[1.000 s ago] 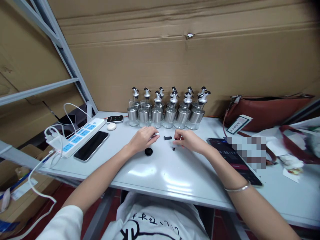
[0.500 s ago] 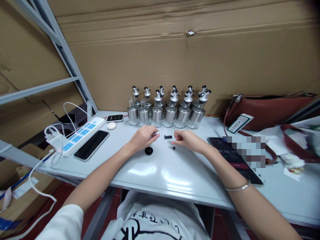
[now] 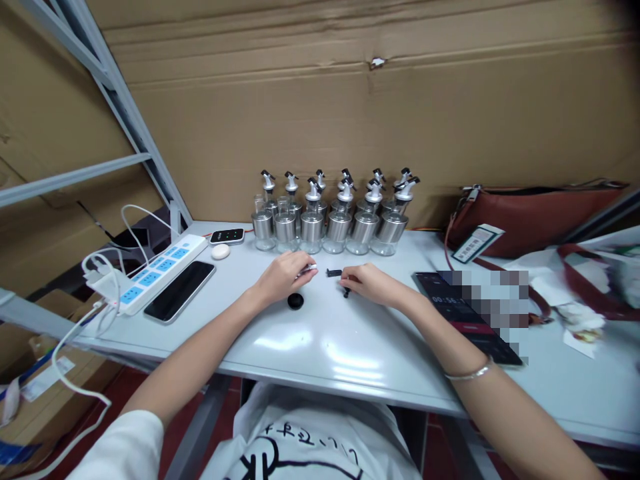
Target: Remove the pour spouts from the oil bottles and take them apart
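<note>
My left hand (image 3: pixel 284 277) is closed around a small white-and-silver piece (image 3: pixel 307 269), like the pourer spouts on the bottles; most of it is hidden by the fingers. My right hand (image 3: pixel 367 283) pinches a small black part (image 3: pixel 347 292) just above the tabletop. By its fingertips lies a flat black lever-like piece (image 3: pixel 333 272). A round black cap (image 3: pixel 295 301) sits on the table, just below my left hand. Behind both hands stand several glass bottles (image 3: pixel 338 230) with steel sleeves, in two rows; most carry pourer spouts (image 3: pixel 345 189), and two at the front left show bare necks.
To the left are a white power strip (image 3: pixel 150 277) with cables, a phone (image 3: pixel 181 291), a small device (image 3: pixel 227 236) and a round white case (image 3: pixel 221 251). A tablet (image 3: pixel 470 327) and a brown bag (image 3: pixel 530 223) lie on the right. Cardboard (image 3: pixel 350 120) walls the back.
My right hand has moved slightly left and its fingers have closed on the small black part. My left hand keeps its hold on the spout piece. The whole view has shifted slightly.
</note>
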Demonstrator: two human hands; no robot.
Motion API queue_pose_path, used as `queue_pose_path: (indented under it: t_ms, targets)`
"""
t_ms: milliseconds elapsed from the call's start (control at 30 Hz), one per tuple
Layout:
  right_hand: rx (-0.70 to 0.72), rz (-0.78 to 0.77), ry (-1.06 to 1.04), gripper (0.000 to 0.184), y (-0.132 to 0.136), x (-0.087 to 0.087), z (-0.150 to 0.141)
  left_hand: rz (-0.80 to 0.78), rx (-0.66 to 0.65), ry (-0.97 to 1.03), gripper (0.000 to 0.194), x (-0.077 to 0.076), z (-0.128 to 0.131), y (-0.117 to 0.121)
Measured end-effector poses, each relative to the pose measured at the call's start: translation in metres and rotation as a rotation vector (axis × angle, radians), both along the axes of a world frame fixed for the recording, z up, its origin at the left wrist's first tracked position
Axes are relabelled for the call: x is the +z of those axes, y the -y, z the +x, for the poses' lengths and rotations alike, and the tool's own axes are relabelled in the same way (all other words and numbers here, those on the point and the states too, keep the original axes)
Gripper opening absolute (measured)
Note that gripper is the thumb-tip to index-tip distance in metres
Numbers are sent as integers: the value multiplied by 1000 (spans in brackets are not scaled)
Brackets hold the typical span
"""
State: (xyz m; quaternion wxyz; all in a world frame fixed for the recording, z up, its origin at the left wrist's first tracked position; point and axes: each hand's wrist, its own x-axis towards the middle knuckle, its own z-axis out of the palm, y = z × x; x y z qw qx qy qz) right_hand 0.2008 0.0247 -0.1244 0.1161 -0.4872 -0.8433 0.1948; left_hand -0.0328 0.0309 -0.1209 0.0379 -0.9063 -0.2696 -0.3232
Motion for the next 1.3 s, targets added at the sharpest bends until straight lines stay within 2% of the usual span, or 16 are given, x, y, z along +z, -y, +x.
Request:
queue_pose_path:
  t_ms: [233, 433, 633, 833, 1033, 1200, 1300]
  targets:
    - [105, -29, -24, 25, 0, 7, 7, -4, 16, 6, 20, 2, -3, 0]
    - [61, -61, 7, 15, 1, 9, 7, 5, 13, 4, 19, 3, -4, -1]
    - [120, -39, -56, 34, 5, 11, 5, -28, 26, 21, 20, 4, -6, -2]
    - [73, -82, -40, 18, 3, 12, 8, -58, 34, 9, 21, 5, -6, -2]
    - [35, -60, -59, 22, 1, 11, 11, -18, 38, 38, 20, 5, -7, -2]
    - [54, -108, -78, 8, 2, 12, 13, -15, 44, 56, 19, 5, -7, -1]
    - [21, -173, -69, 8, 2, 11, 13, -21, 42, 58, 18, 5, -6, -1]
